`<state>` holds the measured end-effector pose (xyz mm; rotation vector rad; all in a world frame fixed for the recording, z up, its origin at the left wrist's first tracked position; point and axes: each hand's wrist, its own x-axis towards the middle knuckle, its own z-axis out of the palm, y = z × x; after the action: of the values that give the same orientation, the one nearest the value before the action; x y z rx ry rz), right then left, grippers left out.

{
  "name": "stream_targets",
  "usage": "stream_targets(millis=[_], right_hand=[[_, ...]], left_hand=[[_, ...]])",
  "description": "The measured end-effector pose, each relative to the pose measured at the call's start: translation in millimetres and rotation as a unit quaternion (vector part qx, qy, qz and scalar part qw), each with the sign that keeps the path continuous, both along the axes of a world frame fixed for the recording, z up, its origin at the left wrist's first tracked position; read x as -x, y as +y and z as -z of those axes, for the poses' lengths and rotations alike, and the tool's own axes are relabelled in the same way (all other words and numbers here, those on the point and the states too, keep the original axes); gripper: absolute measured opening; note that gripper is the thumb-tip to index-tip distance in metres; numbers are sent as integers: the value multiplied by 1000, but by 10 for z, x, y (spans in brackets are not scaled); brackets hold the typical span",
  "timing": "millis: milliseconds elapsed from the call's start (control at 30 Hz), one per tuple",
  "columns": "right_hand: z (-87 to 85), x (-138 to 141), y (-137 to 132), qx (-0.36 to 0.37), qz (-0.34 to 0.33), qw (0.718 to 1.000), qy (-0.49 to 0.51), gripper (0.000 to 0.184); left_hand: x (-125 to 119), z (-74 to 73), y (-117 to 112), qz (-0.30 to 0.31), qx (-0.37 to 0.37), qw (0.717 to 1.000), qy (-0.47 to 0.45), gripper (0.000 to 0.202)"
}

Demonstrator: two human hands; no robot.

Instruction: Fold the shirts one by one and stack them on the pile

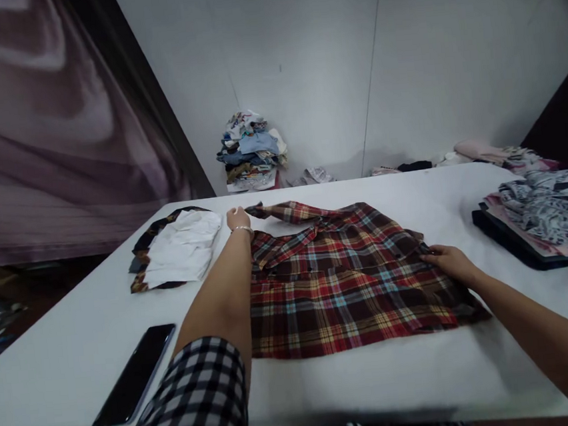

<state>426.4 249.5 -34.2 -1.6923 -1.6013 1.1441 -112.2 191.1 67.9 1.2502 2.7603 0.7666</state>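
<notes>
A plaid shirt (322, 296) in red, brown and yellow lies spread sideways on the white table, its collar end to the left out of clear view behind my forearm. My left hand (238, 220), with a bracelet at the wrist, is closed at the cuff end of the sleeve that stretches along the far side. On the right, my right hand (450, 262) pinches the shirt's edge between thumb and fingers. The fabric is slightly rumpled between the two hands.
Folded white clothing (183, 246) lies on dark garments at the left. A phone (135, 376) rests near the front left edge of the table (43, 377). Stacked clothes (560, 213) stand at the right, and a tall clothes pile (252, 150) sits by the wall.
</notes>
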Motion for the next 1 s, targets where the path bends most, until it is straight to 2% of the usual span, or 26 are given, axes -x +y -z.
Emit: stream_targets(millis=[67,133,200,267,333,400,467,533,633,733,800,867,933,1000], right_hand=[[-30,-20,14,3,-17,1000,-1,35],[-89,-23,75,-16,-43,998,-49,48],[-163,16,178,-64,-62,984,-152,58],[-229,110,297,-123,-83,958,-247,62],[-261,249,403,-171,-111,932,-299,62],[-251,396,478,-180,-146,917,-325,57],[-205,509,520,-165,-175,906,-349,51],[-142,565,542,-166,-184,892,-377,46],[-60,564,549,-189,-170,879,-404,39],[-24,531,538,-196,-158,880,-402,38],[-15,514,527,-201,-154,883,-396,39],[-4,502,518,-207,-149,888,-382,39],[12,493,510,-213,-137,898,-360,39],[26,490,499,-214,-120,908,-339,39]], left_hand=[[-12,132,-93,-22,6,1000,-4,44],[-85,271,-224,-1,12,1000,-9,46],[-227,390,-357,66,32,997,18,46],[-429,475,-464,154,64,983,70,49],[-646,531,-526,222,108,961,122,54],[-815,562,-535,255,159,941,155,50],[-882,557,-489,253,191,932,175,37],[-828,487,-389,238,200,933,182,32],[-608,236,-155,192,192,943,191,35],[-458,-48,72,142,174,957,185,40],[-504,-117,125,162,178,957,164,47],[-650,-35,72,224,211,940,144,51],[-815,160,-48,276,253,917,135,45],[-915,368,-165,280,272,911,130,36]])
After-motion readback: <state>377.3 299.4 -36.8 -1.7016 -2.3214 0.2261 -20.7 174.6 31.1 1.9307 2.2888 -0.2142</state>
